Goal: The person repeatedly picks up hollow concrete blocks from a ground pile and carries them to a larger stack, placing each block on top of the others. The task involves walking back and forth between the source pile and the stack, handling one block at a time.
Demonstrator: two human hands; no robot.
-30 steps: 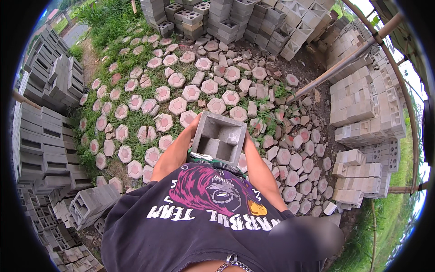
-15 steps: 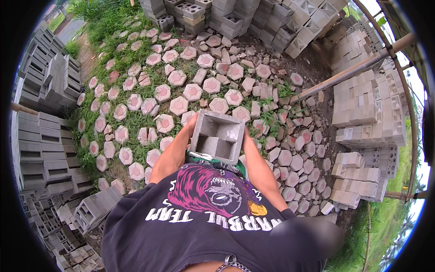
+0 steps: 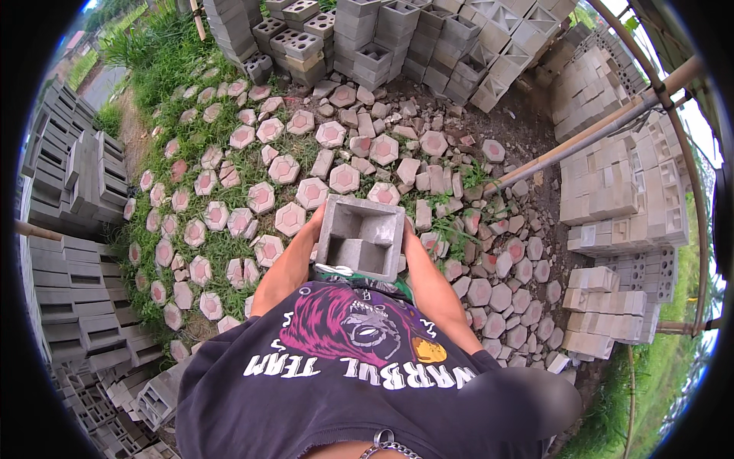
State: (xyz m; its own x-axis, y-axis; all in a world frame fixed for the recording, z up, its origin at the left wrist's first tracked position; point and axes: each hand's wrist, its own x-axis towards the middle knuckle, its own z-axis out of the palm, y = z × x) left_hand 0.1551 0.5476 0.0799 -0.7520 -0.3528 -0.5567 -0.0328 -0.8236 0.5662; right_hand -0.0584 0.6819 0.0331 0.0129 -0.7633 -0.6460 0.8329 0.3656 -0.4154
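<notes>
A square grey concrete block [image 3: 323, 237] with a hollow, divided inside is held up in front of my body, its open face toward me. My left hand [image 3: 315, 222] grips its left side and my right hand [image 3: 408, 229] its right side. Most of the fingers are hidden behind and under the block. Both forearms reach forward from my dark printed shirt, and the block's near edge is close to my waist.
Hexagonal pavers [image 3: 344, 178] with pink centres lie in grass and rubble ahead. Stacked concrete blocks [image 3: 367, 65] stand at the far side, with more stacks [image 3: 73, 283] on the left and pale stacks [image 3: 604, 183] on the right. A pole [image 3: 581, 138] slants in from the right.
The ground and far stacks have shifted lower in view, showing more of the far side. The block stays between both hands, now slightly lower and further left in the picture.
</notes>
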